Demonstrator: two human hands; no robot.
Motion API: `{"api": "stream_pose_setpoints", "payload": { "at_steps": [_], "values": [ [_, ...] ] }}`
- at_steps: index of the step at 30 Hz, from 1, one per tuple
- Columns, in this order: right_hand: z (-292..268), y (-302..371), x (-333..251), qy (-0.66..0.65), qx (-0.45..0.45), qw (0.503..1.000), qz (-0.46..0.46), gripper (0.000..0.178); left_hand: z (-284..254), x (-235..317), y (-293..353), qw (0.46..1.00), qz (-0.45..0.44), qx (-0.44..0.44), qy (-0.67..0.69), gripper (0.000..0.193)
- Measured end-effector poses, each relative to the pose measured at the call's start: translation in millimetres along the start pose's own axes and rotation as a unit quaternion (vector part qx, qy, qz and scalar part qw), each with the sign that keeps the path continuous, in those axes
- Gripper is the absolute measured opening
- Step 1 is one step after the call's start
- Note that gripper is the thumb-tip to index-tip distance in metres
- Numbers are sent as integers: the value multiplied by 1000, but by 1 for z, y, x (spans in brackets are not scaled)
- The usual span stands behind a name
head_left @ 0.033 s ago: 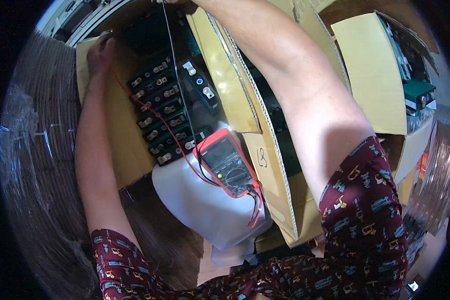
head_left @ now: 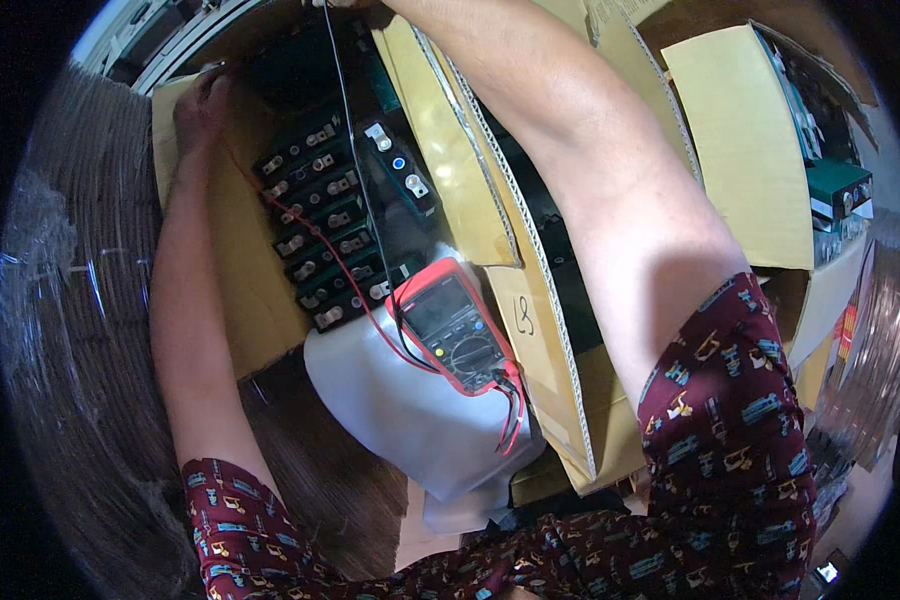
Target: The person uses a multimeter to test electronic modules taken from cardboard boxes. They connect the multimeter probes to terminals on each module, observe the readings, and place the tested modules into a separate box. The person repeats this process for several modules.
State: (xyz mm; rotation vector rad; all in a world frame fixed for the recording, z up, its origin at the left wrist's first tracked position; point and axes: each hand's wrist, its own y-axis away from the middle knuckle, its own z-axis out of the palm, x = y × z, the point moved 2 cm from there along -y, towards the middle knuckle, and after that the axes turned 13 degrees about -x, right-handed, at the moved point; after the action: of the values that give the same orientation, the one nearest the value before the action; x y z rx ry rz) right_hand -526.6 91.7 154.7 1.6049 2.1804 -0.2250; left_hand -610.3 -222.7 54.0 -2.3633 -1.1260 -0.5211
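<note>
At the upper left, my left hand (head_left: 200, 112) reaches into a cardboard box (head_left: 232, 262). Its fingers are closed, in shadow, and a thin red test lead (head_left: 348, 270) runs up to them. Cut off by the top edge, my right hand (head_left: 355, 4) has its fingers closed on the black test lead (head_left: 346, 100). Both leads come from a red and grey multimeter (head_left: 455, 325), which lies tilted on a white sheet (head_left: 370, 400). Inside the box, several dark green battery-like blocks with metal terminals (head_left: 322, 225) stand in rows; another such block (head_left: 398, 165) is beside them.
Cardboard flaps (head_left: 530, 340) rise to the right of the multimeter, under my right arm. Another open carton (head_left: 740, 150) at the far right holds a green block (head_left: 838, 188). Stacked sheets in clear wrap (head_left: 80, 300) line the left side.
</note>
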Motion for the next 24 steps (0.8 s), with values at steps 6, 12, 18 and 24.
{"api": "stream_pose_setpoints", "payload": {
  "at_steps": [6,12,18,24],
  "values": [
    [25,-17,-8,48,9,998,36,21,5,-32,20,993,11,37,-112,35],
    [0,6,-13,132,-27,990,41,27,-10,70,20,995,8,24,-92,30],
    [2,4,-6,35,42,999,3,23,6,141,46,996,29,-2,90,28],
    [2,-1,1,13,100,994,-33,23,87,121,48,991,53,2,121,24]
  ]
}}
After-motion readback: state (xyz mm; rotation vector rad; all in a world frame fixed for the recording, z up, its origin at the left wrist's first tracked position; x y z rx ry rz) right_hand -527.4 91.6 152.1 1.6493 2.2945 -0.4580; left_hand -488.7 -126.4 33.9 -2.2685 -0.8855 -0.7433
